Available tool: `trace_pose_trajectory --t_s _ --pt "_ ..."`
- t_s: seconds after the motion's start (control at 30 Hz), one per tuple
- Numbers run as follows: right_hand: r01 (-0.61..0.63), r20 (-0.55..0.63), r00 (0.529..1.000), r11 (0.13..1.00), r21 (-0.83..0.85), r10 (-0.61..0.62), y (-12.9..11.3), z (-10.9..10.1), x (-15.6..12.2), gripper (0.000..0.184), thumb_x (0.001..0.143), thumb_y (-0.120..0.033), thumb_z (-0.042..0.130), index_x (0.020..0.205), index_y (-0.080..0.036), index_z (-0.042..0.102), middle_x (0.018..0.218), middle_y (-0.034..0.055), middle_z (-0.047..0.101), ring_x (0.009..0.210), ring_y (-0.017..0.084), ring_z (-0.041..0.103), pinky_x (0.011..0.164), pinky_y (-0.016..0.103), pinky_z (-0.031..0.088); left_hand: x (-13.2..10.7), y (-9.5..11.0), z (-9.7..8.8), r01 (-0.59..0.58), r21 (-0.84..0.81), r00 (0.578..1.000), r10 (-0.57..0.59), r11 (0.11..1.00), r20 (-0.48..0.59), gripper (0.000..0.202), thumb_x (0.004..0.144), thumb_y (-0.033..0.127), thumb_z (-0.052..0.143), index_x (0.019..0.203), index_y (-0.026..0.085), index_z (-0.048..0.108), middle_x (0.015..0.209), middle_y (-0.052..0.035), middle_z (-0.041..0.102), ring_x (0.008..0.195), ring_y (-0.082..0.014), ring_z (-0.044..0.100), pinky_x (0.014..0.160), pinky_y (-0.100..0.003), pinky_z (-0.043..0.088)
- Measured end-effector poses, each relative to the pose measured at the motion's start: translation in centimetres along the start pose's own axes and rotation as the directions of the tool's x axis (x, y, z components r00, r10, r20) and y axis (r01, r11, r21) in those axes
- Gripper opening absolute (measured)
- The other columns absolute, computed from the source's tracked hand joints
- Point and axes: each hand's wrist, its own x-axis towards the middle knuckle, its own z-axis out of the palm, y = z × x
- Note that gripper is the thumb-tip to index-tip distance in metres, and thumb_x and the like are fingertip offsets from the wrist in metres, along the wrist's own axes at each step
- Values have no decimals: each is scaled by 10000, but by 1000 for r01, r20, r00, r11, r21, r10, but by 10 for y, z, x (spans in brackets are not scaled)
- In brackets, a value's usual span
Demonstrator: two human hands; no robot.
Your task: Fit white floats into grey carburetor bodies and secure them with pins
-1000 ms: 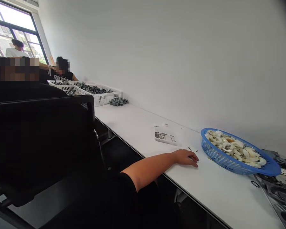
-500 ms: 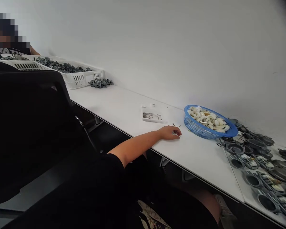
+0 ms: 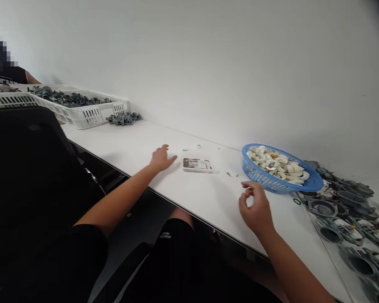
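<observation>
My left hand point(image 3: 162, 158) lies on the white table point(image 3: 145, 145) with its fingers stretched out, just left of a small white tray point(image 3: 197, 165) of thin metal pins. My right hand point(image 3: 255, 206) hovers over the table's near edge, fingers curled loosely with thumb and forefinger close together; nothing shows in them. It is just in front of a blue plastic basket point(image 3: 306, 185) filled with white ring-shaped parts point(image 3: 276, 162). A few loose pins point(image 3: 232, 174) lie between the tray and the basket.
Grey moulded housings point(image 3: 341, 210) crowd the table at the right. White slotted crates point(image 3: 82, 111) of grey parts stand at the far left, with loose grey parts point(image 3: 121, 119) beside them and another person point(image 3: 6, 69) behind. A black chair back point(image 3: 22, 168) fills the left.
The view has swung right. My left hand has moved from near the basket to the left of the small tray. My right hand has come into view near the basket.
</observation>
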Motion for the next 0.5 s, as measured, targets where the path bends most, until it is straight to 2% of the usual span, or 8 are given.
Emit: trace_pose_trajectory --t_s 0.07,0.17,0.23,0.3,0.4,0.5 --pt "5 148 989 1000 -6 -5 17 20 10 338 865 -112 474 1186 -183 552 900 46 563 818 188 597 762 333 525 21 -31 6 149 102 988 -152 983 23 818 829 544 590 1473 78 397 1513 -258 461 1470 -432 320 1211 -646 142" --pt "47 241 970 999 -9 -43 36 46 20 342 857 -70 421 1150 -187 553 990 77 596 853 197 619 756 334 534 52 -60 19 258 207 962 -271 944 35 884 884 606 468 1545 45 294 1616 -235 315 1553 -376 140 1255 -572 -14" --pt "96 251 964 995 -6 -92 41 57 23 335 874 -57 399 1141 -192 550 1058 97 600 955 217 634 833 360 542 76 -72 24 313 255 944 -328 915 18 915 911 621 391 1579 24 207 1657 -209 229 1573 -338 57 1266 -520 -56" --pt "154 231 962 988 -18 -146 41 62 25 330 897 -62 393 1153 -203 545 1097 105 601 1050 236 629 904 386 534 100 -86 23 387 294 917 -398 874 -24 951 919 626 347 1590 -10 122 1676 -214 147 1575 -338 -12 1260 -515 -91" --pt "212 184 962 977 -36 -202 41 61 26 305 918 -99 420 1168 -227 539 1098 101 616 1078 247 634 941 405 527 132 -113 11 509 335 856 -505 793 -107 983 916 621 329 1589 -40 52 1679 -234 89 1568 -355 -76 1252 -532 -106" --pt "173 151 975 983 -56 -163 53 59 25 254 920 -207 485 1155 -268 562 1051 90 638 986 254 667 881 413 549 157 -143 -8 614 355 785 -589 705 -190 986 910 604 344 1588 -46 45 1674 -248 89 1565 -378 -54 1254 -552 -67"
